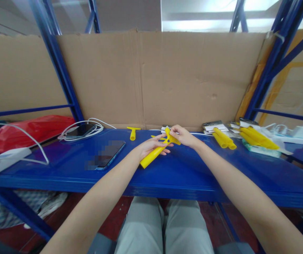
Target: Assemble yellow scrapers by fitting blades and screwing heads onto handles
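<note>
Here's the left hand (154, 145), fingers curled around a bright yellow plastic tool with a tubular handle (150, 158), its handle slanting toward the front edge of the glossy blue worktop (193, 173)! The right hand (182, 135) is at the tool's upper end, thumb and fingers pinching it, all above the worktop's middle. Toward the back edge, left of the hands, stands a small yellow T-shaped plastic piece (133, 134); nearer the left edge lies a dark rectangular smartphone (111, 155). Yellow plastic tubes (223, 138) lie toward the back right corner.
</note>
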{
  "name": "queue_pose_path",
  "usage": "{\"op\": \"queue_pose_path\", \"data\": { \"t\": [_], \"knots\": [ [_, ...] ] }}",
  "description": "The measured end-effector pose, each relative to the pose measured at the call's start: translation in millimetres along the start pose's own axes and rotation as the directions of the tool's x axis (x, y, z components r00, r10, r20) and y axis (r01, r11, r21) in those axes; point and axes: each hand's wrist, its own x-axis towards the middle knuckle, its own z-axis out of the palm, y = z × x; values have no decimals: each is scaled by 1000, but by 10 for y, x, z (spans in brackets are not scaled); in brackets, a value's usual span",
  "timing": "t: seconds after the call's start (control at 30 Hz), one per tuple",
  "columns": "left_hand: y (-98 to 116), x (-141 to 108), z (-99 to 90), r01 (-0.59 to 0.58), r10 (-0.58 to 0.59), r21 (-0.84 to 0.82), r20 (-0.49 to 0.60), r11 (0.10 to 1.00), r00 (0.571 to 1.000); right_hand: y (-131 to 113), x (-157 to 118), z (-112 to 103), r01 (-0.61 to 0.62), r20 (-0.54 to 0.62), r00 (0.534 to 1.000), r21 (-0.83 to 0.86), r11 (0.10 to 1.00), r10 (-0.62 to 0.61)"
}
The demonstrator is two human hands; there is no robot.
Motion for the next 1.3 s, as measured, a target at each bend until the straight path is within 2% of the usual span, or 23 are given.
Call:
{"op": "queue_pose_path", "data": {
  "t": [0.2, 0.4, 0.57, 0.83, 1.13, 1.3],
  "knots": [
    [2, 5, 1, -8, 8, 15, 5, 1000, 1000, 24, 15, 1, 51, -19, 999, -24, 998, -51],
    [-3, 17, -8, -11, 11, 24, 4, 1000, 1000, 18, 19, 24, 44, -52, 998, -11, 999, -44],
    [-4, 21, -3, -18, 18, 25, 9, 1000, 1000, 44, 12, 23, 25, -61, 998, 64, 998, -21],
    [-7, 20, 4, -9, 9, 27, -1, 1000, 1000, 73, -22, 43, -79, 11, 997, 277, 958, 79],
    [-14, 17, 30, 2, 0, 54, -40, 999, 999, 168, -7, 67, -188, 33, 982, 341, 921, 188],
    [-14, 13, 56, 11, -8, 64, -58, 998, 998, 133, -20, 63, -167, 86, 985, 340, 926, 147]
  ]
}}
